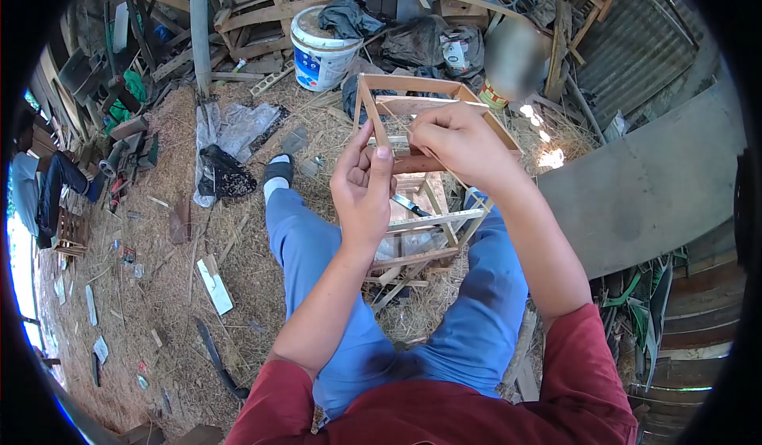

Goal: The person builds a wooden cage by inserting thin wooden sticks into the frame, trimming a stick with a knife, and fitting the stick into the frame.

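Observation:
A slatted wooden frame (421, 84) stands between my knees. My left hand (361, 195) pinches a slim wooden strip along its left side, between thumb and fingers. My right hand (459, 145) is closed over the frame's near part, its fingertips pressed together; whatever they hold is too small or hidden to name. A reddish-brown bar (417, 164) runs across between my hands, just below the right fingers. Lower down, a knife-like tool (409, 204) with a dark end lies in the frame.
Ahead stands a white bucket (321, 52) with a black plastic bag (349, 18) on top. A large grey sheet (643, 183) leans at the right. On the straw-covered ground at left lie a machete (216, 356) and a white-faced board (214, 285). Another person (51, 183) sits at far left.

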`<state>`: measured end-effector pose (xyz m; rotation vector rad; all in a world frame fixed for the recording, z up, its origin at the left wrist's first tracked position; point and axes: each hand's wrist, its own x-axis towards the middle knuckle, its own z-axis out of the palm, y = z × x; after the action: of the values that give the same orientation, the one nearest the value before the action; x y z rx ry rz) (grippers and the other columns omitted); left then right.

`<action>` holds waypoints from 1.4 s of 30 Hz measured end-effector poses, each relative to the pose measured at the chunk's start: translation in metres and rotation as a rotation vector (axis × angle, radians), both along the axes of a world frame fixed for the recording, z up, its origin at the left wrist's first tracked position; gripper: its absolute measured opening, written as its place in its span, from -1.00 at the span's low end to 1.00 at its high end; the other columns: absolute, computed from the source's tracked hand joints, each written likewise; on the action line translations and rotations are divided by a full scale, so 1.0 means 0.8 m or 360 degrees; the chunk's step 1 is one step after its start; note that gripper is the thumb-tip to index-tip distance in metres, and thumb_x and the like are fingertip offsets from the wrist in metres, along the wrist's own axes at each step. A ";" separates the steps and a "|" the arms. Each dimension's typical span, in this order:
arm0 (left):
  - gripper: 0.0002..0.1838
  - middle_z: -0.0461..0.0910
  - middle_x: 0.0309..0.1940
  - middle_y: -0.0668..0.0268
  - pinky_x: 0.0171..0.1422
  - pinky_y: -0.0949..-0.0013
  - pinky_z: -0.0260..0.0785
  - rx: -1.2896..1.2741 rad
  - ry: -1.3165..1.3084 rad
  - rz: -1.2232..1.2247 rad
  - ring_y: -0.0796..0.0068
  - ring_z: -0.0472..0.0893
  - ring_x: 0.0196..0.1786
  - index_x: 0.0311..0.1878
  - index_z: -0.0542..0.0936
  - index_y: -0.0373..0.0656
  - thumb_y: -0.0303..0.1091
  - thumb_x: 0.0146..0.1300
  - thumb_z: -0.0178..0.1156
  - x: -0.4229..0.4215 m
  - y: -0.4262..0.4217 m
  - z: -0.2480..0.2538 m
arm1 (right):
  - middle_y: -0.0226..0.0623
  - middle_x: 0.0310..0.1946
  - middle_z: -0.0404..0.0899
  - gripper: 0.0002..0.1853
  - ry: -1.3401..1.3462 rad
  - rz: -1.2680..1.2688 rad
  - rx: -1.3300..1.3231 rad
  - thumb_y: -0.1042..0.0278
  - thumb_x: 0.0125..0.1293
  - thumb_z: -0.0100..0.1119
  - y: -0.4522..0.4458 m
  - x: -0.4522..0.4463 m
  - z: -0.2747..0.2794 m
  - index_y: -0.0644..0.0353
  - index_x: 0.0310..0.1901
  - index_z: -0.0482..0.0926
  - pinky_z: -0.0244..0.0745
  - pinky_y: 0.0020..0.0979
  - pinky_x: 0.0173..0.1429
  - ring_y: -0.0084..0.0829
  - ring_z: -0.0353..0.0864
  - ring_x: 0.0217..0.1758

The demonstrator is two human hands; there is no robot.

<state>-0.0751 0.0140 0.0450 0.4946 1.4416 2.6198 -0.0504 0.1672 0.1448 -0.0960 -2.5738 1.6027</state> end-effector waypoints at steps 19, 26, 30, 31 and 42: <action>-0.42 0.61 -0.28 0.42 -0.38 0.58 0.26 0.0030 0.0007 -0.0035 0.78 0.45 -0.39 0.55 0.38 -0.37 -0.32 0.61 0.23 0.005 0.003 0.003 | -0.40 -0.66 0.42 -0.64 0.0095 -0.0015 0.0150 0.30 0.33 0.18 0.006 0.007 -0.008 0.44 -0.53 0.56 0.28 -0.32 -0.43 -0.65 0.36 -0.51; -0.42 0.63 -0.25 0.40 -0.37 0.59 0.26 0.0037 0.0025 -0.0034 0.78 0.46 -0.38 0.56 0.36 -0.38 -0.32 0.62 0.21 0.005 0.004 -0.001 | -0.42 -0.64 0.43 -0.65 0.0034 -0.0011 -0.0113 0.32 0.33 0.19 0.012 0.001 -0.023 0.45 -0.52 0.55 0.28 -0.32 -0.43 -0.65 0.35 -0.51; -0.43 0.65 -0.23 0.38 -0.37 0.59 0.27 0.0020 0.0025 -0.0020 0.79 0.46 -0.38 0.56 0.36 -0.38 -0.33 0.62 0.20 0.004 0.003 0.000 | -0.44 -0.63 0.44 -0.66 0.0000 0.0010 -0.0244 0.34 0.33 0.20 0.002 0.007 -0.010 0.47 -0.51 0.56 0.33 -0.34 -0.41 -0.66 0.38 -0.49; -0.43 0.65 -0.23 0.38 -0.37 0.59 0.27 0.0006 0.0032 -0.0010 0.79 0.46 -0.38 0.56 0.36 -0.38 -0.33 0.62 0.19 0.004 0.003 0.000 | -0.44 -0.63 0.44 -0.66 0.0001 0.0008 -0.0245 0.34 0.33 0.20 0.003 0.006 -0.012 0.47 -0.51 0.56 0.33 -0.34 -0.41 -0.66 0.38 -0.49; -0.44 0.59 -0.32 0.43 -0.41 0.57 0.27 -0.0030 0.0055 -0.0004 0.78 0.45 -0.43 0.55 0.38 -0.37 -0.30 0.62 0.19 0.003 0.002 -0.002 | -0.14 -0.60 0.57 -0.62 0.0017 -0.0028 0.0211 0.23 0.30 0.22 0.001 0.007 -0.002 0.52 -0.37 0.65 0.43 -0.26 -0.36 -0.50 0.51 -0.51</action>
<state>-0.0726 0.0158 0.0436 0.5418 1.4728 2.6058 -0.0451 0.1677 0.1433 -0.0983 -2.6549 1.4181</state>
